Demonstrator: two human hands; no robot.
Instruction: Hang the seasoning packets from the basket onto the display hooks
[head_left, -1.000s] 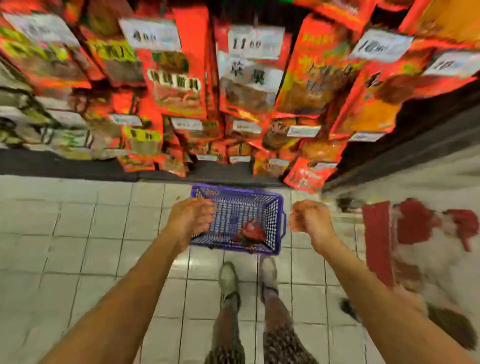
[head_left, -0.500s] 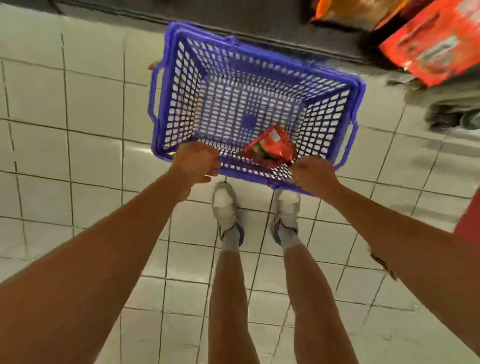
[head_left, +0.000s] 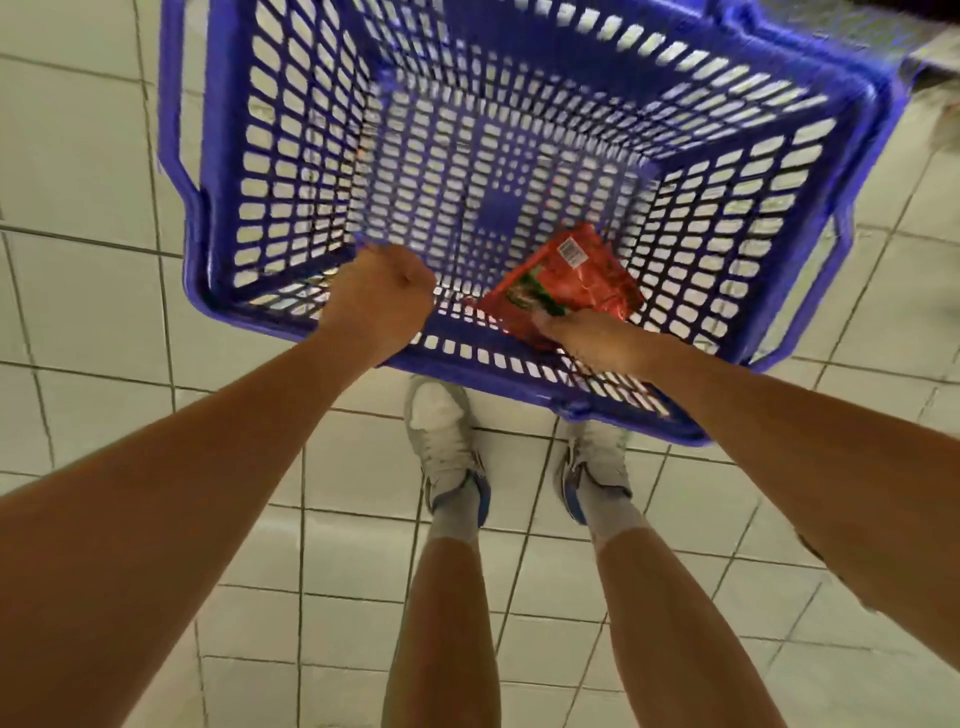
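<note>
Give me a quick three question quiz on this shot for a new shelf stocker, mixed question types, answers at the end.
1. True or false: the basket holds several packets.
2. Which hand has the red seasoning packet in its grip? A) left hand B) right hand C) neither
3. Fill in: the basket stands on the tiled ____, just ahead of the person's shoes.

Key
1. False. Only one packet shows inside.
2. B. The right hand grips the packet's near edge; the left hand is a closed fist over the basket's near rim, and nothing shows in it.
3. floor
</note>
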